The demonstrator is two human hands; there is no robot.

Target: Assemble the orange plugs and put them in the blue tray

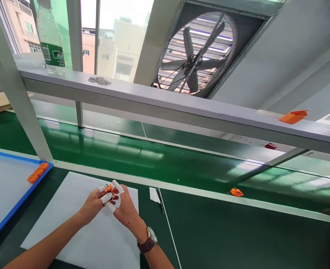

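Observation:
A small orange plug [109, 189] with black parts and what look like two metal prongs is held above a white sheet [97, 239]. My left hand [91, 206] grips it from the left, its thumb across the front. From the right, my right hand [126, 210] closes around the same piece with thumb and fingers, partly hiding it. White finger covers sit on several fingertips of both hands. A watch with a dark strap [147, 244] is on my right wrist.
A blue-edged white board [8, 186] lies left, with several orange pieces [38, 172] at its corner. Another orange piece [237, 192] rests on the rail beside the green belt [159, 155]. A shelf [153, 95] crosses above, holding a bottle [51, 41].

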